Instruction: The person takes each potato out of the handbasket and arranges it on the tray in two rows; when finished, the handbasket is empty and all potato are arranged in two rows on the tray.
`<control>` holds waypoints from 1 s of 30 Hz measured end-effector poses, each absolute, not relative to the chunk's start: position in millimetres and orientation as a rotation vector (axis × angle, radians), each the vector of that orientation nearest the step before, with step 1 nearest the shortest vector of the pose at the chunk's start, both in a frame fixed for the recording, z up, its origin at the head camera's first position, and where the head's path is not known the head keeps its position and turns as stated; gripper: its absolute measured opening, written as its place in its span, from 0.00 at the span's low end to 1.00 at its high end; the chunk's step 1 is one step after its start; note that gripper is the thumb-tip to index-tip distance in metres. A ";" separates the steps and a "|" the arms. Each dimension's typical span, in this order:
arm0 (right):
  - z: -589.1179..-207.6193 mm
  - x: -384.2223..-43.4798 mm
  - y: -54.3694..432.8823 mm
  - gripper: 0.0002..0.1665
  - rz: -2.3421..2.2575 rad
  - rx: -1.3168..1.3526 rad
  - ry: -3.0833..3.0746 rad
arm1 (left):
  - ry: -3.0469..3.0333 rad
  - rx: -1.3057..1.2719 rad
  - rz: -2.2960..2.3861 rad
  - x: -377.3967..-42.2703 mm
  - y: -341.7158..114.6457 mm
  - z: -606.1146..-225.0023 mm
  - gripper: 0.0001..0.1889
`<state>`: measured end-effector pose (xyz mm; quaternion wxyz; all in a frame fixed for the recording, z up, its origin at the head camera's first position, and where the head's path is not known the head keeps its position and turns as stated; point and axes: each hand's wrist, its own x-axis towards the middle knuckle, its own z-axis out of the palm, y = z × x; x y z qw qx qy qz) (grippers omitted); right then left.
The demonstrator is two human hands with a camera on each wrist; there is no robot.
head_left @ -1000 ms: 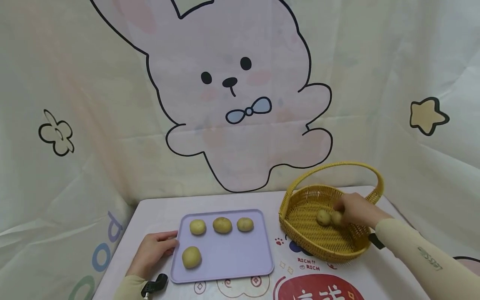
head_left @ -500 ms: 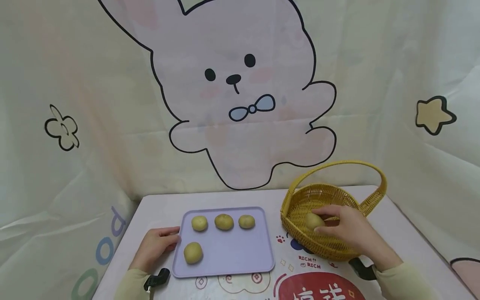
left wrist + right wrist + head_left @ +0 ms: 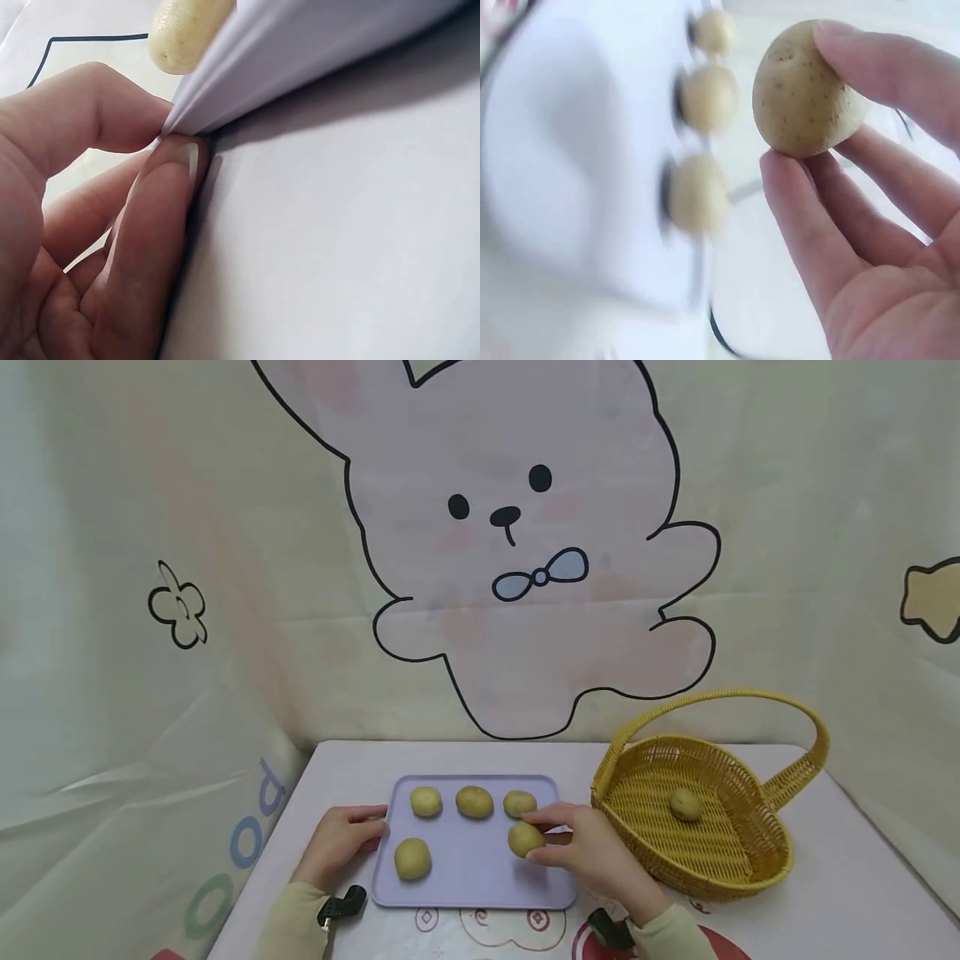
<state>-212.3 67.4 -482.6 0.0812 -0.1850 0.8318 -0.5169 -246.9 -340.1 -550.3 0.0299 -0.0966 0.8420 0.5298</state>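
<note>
My right hand holds a potato between thumb and fingers over the right part of a lilac tray. The right wrist view shows this potato up close, pinched at the fingertips. On the tray, three potatoes form a back row: left, middle and right. One more potato lies at the front left. My left hand is at the tray's left edge. In the left wrist view its thumb and forefinger pinch the rim.
A yellow woven basket with a tall handle stands right of the tray, one small potato inside. The white table carries red printed pictures at the front. Behind it hangs a curtain with a cartoon animal.
My right hand has lifted a potato out of the basket and carried it left over the tray. The left hand stays at the tray's edge. The head view has turned slightly right to left.
</note>
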 end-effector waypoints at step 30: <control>-524.6 -217.3 -21.4 0.29 -1.425 -0.617 2.613 | 2.582 -0.319 1.667 -249.1 -338.0 -551.3 0.19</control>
